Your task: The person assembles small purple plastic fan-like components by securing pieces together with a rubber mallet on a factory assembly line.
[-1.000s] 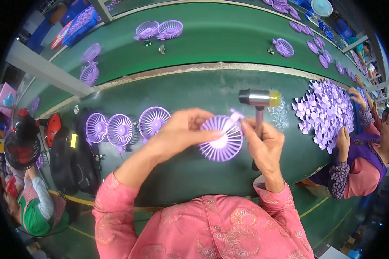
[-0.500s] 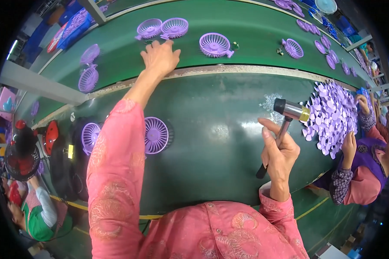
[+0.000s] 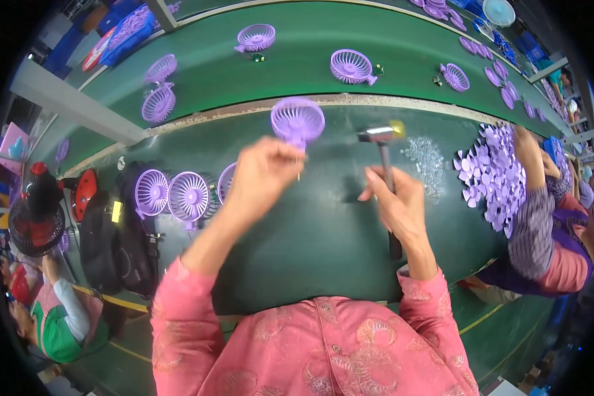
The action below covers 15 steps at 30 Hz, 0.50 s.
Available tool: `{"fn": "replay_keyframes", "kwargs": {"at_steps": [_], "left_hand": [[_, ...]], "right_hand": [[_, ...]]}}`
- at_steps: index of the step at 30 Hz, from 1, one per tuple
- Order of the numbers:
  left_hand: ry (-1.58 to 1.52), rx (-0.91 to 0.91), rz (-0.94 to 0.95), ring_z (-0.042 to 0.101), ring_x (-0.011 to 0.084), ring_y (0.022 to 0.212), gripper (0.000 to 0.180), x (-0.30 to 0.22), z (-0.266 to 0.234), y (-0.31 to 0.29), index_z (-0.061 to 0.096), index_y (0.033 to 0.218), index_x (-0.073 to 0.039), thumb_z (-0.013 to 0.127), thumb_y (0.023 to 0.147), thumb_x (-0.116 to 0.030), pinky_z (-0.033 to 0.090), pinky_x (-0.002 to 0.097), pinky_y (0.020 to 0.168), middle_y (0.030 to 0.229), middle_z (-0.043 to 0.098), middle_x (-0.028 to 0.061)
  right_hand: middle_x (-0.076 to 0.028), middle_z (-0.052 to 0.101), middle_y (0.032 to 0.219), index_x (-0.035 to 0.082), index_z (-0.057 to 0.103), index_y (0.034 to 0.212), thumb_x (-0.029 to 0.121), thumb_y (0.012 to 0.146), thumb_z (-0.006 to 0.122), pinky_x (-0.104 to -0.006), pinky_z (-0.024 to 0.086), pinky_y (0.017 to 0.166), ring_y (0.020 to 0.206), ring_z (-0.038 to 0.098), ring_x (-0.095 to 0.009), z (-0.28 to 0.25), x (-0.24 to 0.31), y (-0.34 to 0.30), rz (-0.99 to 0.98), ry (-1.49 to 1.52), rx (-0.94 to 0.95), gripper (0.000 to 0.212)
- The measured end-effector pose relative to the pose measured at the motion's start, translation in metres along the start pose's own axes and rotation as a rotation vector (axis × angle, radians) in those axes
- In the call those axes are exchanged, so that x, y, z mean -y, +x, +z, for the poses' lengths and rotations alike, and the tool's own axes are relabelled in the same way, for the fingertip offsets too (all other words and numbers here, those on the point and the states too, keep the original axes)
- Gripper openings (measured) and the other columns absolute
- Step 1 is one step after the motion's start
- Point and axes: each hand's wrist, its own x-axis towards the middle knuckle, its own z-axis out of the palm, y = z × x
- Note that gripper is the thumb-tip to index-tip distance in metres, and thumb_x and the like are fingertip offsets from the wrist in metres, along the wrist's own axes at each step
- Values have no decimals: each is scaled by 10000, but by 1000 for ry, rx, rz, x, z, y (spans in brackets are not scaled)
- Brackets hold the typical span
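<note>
My left hand [image 3: 261, 177] pinches the stub of a round purple fan housing [image 3: 297, 119] and holds it up above the green table [image 3: 323, 237]. A thin strand hangs under the fingers. In my right hand [image 3: 404, 208] is a mallet [image 3: 379, 135], its dark handle running through my grip and its head, with a yellow face, pointing away from me. To the left of my left hand, purple fan housings [image 3: 188, 197] lie in a row, one partly hidden by my wrist. Small clear pieces [image 3: 424, 162] are scattered right of the mallet.
Beyond the table runs a green conveyor belt [image 3: 303, 63] carrying purple housings [image 3: 351, 66]. A pile of purple fan blades [image 3: 492, 175] lies at right, where a co-worker's arm [image 3: 531, 198] reaches. At left are a metal post [image 3: 72, 102] and a black bag [image 3: 129, 244].
My left hand has come back from the belt toward me with one of the two housings it was over. My right hand has shifted left, and the mallet has turned.
</note>
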Motion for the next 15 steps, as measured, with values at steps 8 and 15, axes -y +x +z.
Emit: {"fn": "replay_keyframes", "kwargs": {"at_steps": [8,15], "left_hand": [[128,122,-34,588,166,871,173,6,26,-131,666,1001,-21,668,834,25,489,289,777,1019,581,78],[-136,-78,-278,620,133,816,261,32,26,-142,560,1163,35,617,954,-110,520,261,698,1049,642,104]], "right_hand": [[-298,599,733,-69,635,985,171,912,616,-465,456,595,702,594,-475,42,5,-9,-246,-413,205,251],[-314,564,735,-70,621,905,96,878,586,-474,448,595,700,585,-486,30,18,-19,-267,-492,204,172]]}}
